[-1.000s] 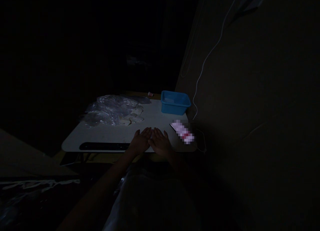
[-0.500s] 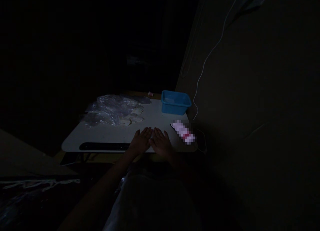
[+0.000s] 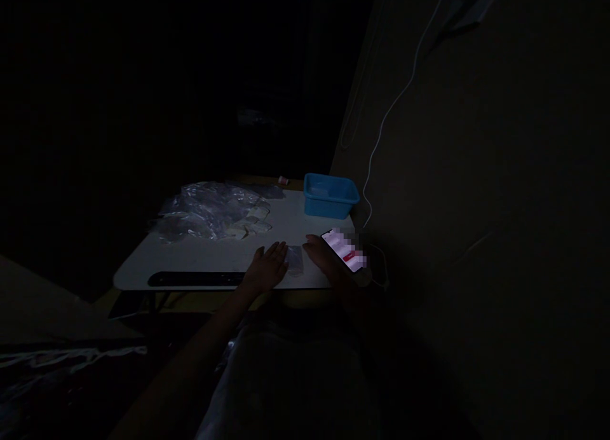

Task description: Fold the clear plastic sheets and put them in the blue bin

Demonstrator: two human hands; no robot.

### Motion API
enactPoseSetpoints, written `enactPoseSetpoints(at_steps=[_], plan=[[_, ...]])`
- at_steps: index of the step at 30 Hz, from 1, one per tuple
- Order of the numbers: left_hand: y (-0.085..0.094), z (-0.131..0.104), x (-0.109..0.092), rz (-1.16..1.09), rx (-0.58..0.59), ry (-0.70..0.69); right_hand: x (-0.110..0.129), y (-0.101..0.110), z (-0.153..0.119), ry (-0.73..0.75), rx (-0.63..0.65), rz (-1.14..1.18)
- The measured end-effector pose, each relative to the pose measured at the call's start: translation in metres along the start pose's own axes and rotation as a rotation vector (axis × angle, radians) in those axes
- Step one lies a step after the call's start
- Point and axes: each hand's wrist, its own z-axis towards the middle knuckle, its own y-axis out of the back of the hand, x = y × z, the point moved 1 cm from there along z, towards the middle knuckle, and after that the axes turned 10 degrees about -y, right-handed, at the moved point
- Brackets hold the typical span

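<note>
The right hand (image 3: 320, 255) has shifted away from the left hand (image 3: 267, 268), opening a gap and baring a small clear packet (image 3: 295, 261) on the white table (image 3: 200, 252); the left hand has hardly moved. Only the left hand now seems to steady the packet, which suggests a pause between two touches.

The packet lies flat between the hands, near the table's front edge. The left hand is spread palm down, gripping nothing, along the packet's left side. The right hand is turned edge-on at its upper right; the dark hides whether its fingers hold anything. Left of the hands, a black strip (image 3: 195, 279) runs along the front edge. A lit phone (image 3: 336, 241) lies just right of the right hand.

Farther back, crumpled plastic (image 3: 210, 205) covers the left, and a blue basin (image 3: 326, 208) stands at the right.
</note>
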Motion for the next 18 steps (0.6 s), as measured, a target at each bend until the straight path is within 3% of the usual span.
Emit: enactPoseSetpoints(at_steps=[6,10,18], plan=[[0.000,-0.001,0.000,0.003,0.009,0.005,0.016,0.007,0.009,-0.148,0.144,0.036],[-0.002,0.000,0.001,0.012,0.007,0.001,0.018,0.005,0.008,-0.192,0.167,-0.002],[-0.002,-0.001,0.000,-0.011,0.002,0.004,0.017,0.005,0.001,-0.065,0.187,-0.059]])
